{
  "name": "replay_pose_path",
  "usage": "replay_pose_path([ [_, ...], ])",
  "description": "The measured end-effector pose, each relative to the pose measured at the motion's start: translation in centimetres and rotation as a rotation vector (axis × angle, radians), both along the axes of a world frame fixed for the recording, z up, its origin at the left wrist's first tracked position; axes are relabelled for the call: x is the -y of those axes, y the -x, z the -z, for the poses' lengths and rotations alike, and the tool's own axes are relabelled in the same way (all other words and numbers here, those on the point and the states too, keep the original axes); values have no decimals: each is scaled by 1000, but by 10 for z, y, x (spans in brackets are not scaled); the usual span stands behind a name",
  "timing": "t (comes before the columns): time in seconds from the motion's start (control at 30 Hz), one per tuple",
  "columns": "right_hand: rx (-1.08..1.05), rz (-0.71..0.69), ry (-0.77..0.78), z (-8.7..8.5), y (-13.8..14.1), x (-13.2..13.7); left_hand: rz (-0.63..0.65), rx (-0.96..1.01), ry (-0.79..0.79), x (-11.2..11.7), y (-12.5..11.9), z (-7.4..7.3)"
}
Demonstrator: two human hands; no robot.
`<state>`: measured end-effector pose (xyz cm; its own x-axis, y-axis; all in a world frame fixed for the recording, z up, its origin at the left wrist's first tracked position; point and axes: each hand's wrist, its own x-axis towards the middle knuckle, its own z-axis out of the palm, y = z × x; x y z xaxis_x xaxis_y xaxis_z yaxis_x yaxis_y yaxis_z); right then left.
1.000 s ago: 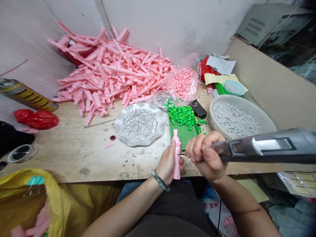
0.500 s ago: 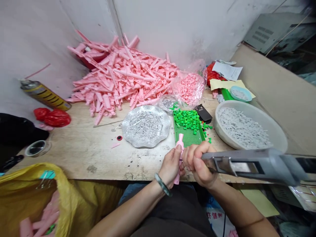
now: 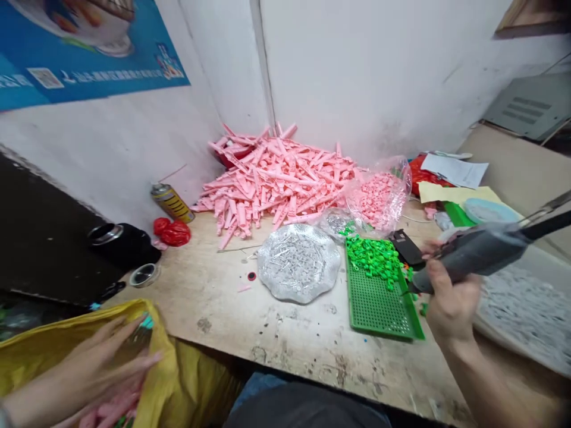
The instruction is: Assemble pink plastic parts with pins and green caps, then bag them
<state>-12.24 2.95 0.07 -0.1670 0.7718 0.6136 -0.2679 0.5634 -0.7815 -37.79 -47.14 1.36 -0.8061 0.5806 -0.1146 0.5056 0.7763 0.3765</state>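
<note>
My left hand (image 3: 96,359) is at the mouth of a yellow sack (image 3: 176,380), smeared by motion, its fingers stretched out and apart. Pink plastic parts (image 3: 116,407) lie inside that sack below the hand. On the right, my right hand (image 3: 452,303) is wrapped round a grey electric screwdriver (image 3: 482,252), whose tip points left, over the edge of a green perforated tray (image 3: 379,312). Small green pieces (image 3: 372,258) are heaped in the tray's far part. Left of it is a silver scalloped plate (image 3: 267,282) of screws and small pale pieces.
A big pile of pink plastic parts (image 3: 285,184) lies against the wall, beside a clear bag of small pink pieces (image 3: 377,196). A wide basin of pale pieces (image 3: 526,303) is at right. A spray can (image 3: 173,203) and red bundle (image 3: 173,232) stand at left.
My left hand has left the pink part both hands were at and moved left to the yellow sack. My right hand has moved right with the screwdriver. The view has turned left.
</note>
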Motion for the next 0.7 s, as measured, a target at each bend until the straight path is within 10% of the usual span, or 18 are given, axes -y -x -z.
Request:
replay_pose_path([
  [0.1, -91, 400, -620, 14, 17, 1, 1, -33, -85, -71, 23, 1],
  [0.17, 85, 313, -847, 20, 47, 2, 128, -44, -174, -155, 46, -4],
  [0.27, 729, -36, -797, 26, 113, -10, 177, -319, -164, -280, 95, -16],
  [0.37, 1246, -94, -645, 33, 176, -40, 189, -448, -156, -362, 149, -29],
  [0.5, 1397, -97, -603, 45, 218, -72, 201, -567, -55, -399, 199, -40],
  [0.7, 1370, -107, -530, 58, 216, -85, 188, -587, -89, -379, 213, -37],
])
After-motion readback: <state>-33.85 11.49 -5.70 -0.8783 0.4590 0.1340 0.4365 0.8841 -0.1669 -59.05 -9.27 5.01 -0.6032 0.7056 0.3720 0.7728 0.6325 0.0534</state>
